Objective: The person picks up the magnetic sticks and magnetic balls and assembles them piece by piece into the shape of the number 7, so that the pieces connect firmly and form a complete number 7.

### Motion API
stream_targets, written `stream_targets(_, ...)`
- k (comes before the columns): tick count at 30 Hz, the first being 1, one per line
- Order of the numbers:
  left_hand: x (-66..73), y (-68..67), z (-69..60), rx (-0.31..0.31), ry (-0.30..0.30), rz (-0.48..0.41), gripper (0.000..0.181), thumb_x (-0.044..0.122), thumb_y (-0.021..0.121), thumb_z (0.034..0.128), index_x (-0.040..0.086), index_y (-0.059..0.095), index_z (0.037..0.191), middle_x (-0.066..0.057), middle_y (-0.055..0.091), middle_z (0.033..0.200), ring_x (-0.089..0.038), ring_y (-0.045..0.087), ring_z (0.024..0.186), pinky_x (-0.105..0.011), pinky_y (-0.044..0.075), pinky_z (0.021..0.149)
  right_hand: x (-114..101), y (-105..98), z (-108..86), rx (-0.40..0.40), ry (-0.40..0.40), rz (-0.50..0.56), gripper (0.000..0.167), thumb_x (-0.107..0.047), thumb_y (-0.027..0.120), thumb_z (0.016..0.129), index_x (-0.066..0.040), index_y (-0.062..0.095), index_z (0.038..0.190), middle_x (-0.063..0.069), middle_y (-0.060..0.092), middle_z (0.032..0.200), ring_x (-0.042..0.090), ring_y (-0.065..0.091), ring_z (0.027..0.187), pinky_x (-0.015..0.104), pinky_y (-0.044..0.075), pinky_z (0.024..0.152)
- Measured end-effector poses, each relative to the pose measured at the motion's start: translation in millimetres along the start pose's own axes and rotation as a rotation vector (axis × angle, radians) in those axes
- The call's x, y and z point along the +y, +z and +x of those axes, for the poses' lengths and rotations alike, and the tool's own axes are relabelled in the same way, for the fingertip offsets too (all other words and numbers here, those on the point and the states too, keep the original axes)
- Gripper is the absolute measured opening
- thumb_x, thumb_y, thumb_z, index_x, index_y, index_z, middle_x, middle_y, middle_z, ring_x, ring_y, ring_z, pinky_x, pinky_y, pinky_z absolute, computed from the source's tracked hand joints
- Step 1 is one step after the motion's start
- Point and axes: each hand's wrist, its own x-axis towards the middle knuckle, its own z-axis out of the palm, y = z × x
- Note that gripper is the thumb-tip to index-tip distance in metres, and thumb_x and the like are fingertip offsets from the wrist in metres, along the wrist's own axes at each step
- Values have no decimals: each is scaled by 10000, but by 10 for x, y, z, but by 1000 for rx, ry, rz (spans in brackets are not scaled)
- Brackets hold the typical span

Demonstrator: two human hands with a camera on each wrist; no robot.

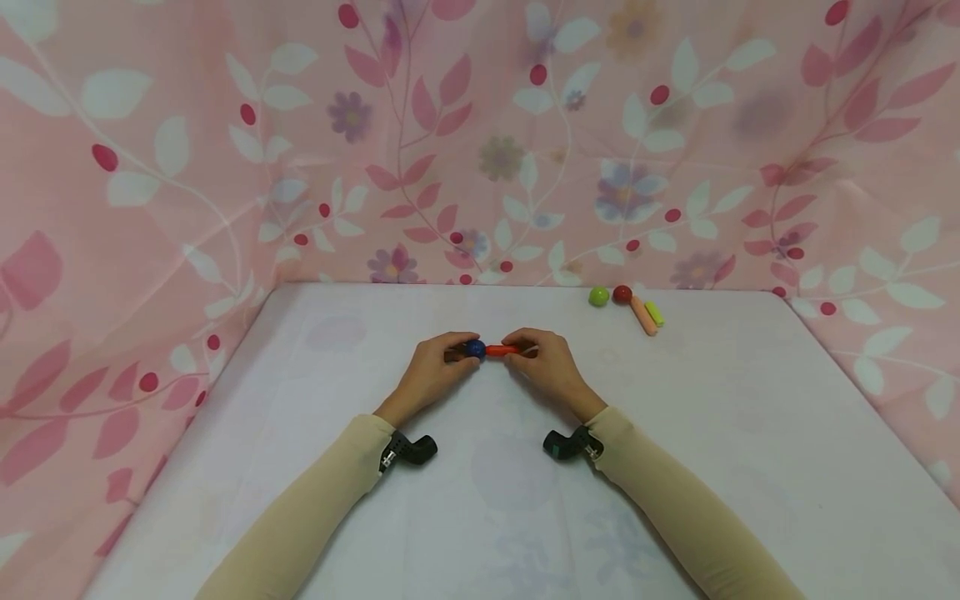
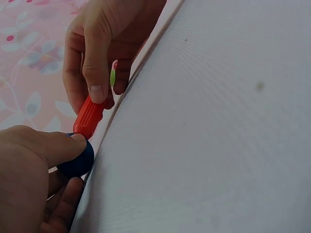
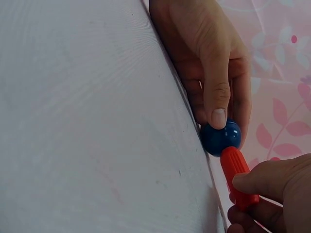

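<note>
Near the middle of the table, my left hand [image 1: 433, 365] pinches a glossy blue ball [image 1: 476, 348] between thumb and fingers. Opposite it, my right hand [image 1: 553, 367] grips a red grooved stick [image 1: 497, 351], which lies roughly level and points at the ball. In the right wrist view the stick's [image 3: 236, 170] narrower end meets the ball's [image 3: 219, 138] surface; whether it is inserted cannot be told. The left wrist view has the left thumb over the ball [image 2: 77, 160], covering part of the contact with the stick [image 2: 88, 119].
At the table's back right lie a green ball [image 1: 598, 297], a dark red ball [image 1: 622, 294], a peach stick [image 1: 643, 317] and a shorter yellow-green stick [image 1: 655, 313]. A pink floral curtain [image 1: 502, 158] stands behind the white table [image 1: 502, 500].
</note>
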Motion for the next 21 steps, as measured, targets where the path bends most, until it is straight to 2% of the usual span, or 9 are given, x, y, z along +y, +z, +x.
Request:
stream_targets(5,11,-4,1,-2,10,1,426,84,782,949,37,677,1359,-122,686,1293,-237,700,1072,-386,543,963,-5,-15,-2,-6,2,0,207,-63,773,938,-71,769,1144,46,735,1107,229,693,966,429,559,903)
stream_targets(14,6,1,24,0,15,5,421,101,785,951,44,684,1355,-112,683,1304,-239,690,1102,-386,538,972,-10,-159,29,30,-36,31,235,-19,747,929,11,744,1163,94,733,1110,265,673,1014,433,570,900)
stream_targets(21,27,-9,4,8,-9,24,411,103,788,949,76,694,1348,-104,686,1299,-233,687,1096,-395,535,975,-8,-219,45,28,-12,18,236,-51,742,942,-11,744,1175,81,734,1119,255,671,1009,438,573,900)
